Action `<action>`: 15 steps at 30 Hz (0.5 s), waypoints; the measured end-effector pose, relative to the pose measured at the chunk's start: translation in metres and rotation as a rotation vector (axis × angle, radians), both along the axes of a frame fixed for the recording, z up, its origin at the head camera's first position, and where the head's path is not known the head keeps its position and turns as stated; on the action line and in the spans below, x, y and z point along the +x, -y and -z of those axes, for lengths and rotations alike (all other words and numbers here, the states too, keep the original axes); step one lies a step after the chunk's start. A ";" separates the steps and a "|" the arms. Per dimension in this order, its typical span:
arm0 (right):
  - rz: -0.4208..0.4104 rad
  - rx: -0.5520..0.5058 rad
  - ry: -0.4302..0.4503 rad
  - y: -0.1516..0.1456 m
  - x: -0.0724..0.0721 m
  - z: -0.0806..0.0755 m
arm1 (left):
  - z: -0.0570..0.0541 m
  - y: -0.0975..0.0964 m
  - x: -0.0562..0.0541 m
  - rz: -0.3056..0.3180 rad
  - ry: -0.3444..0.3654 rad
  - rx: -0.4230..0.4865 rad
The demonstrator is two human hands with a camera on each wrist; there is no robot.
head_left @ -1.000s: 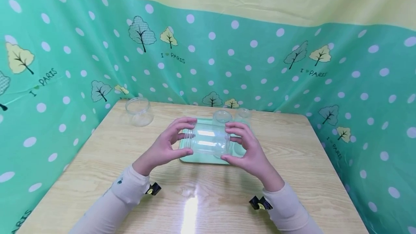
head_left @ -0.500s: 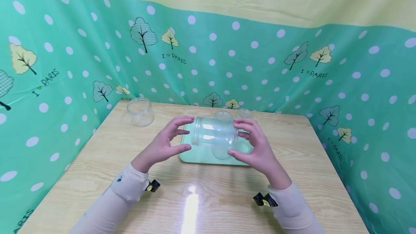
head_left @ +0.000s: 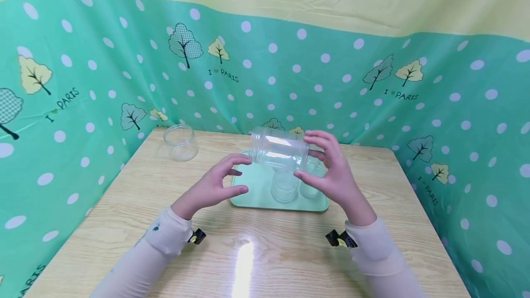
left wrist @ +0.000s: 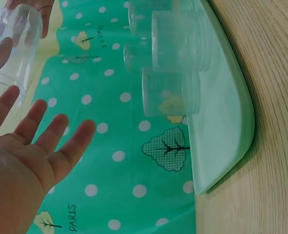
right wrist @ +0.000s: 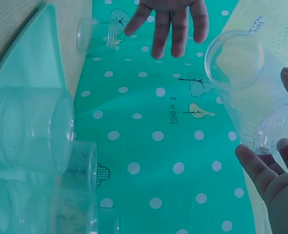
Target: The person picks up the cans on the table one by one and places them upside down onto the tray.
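Note:
A large clear plastic jar (head_left: 277, 149) lies on its side in the air above the tray, its threaded mouth facing left. My right hand (head_left: 333, 176) grips its base end between thumb and fingers, as the right wrist view of the jar (right wrist: 243, 87) also shows. My left hand (head_left: 215, 185) is below and left of the mouth, fingers spread and apart from the jar. Below, the pale green tray (head_left: 254, 190) bears several smaller clear jars; one jar (head_left: 285, 187) stands near the tray's middle. In the left wrist view another small jar (left wrist: 169, 92) is on the tray.
A wide clear jar (head_left: 181, 144) stands upright at the table's back left. The wooden table (head_left: 198, 270) is bounded at the back and sides by a green dotted curtain (head_left: 269, 77). Black wrist cameras sit at both cuffs.
My left hand has let go of the large jar. My right hand has moved it up and slightly right, away from the left hand, uncovering more of the tray and its jars.

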State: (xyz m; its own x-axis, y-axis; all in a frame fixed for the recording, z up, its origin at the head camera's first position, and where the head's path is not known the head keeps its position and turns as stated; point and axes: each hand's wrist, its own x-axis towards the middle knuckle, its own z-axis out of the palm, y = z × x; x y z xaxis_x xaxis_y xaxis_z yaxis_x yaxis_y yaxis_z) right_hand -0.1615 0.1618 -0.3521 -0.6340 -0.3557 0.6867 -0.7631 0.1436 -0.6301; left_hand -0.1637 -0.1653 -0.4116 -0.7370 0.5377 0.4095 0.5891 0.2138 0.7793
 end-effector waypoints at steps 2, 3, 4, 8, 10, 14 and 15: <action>0.012 0.014 -0.006 0.001 -0.003 -0.006 | 0.001 0.000 0.000 0.004 -0.009 -0.027; 0.020 0.026 -0.010 0.002 -0.004 -0.010 | 0.001 0.000 0.001 0.008 -0.007 -0.039; 0.029 0.040 -0.016 0.003 -0.004 -0.015 | 0.001 0.000 0.001 0.012 -0.010 -0.054; 0.062 0.105 -0.039 0.010 -0.003 -0.037 | 0.001 -0.003 0.003 0.045 -0.006 -0.101; 0.076 0.138 -0.045 0.014 -0.003 -0.048 | 0.001 -0.004 0.004 0.056 -0.003 -0.126; 0.107 0.206 -0.048 0.017 -0.013 -0.058 | 0.003 -0.008 0.005 0.069 -0.008 -0.172; 0.114 0.223 -0.053 0.016 -0.019 -0.057 | 0.004 -0.009 0.005 0.071 -0.010 -0.181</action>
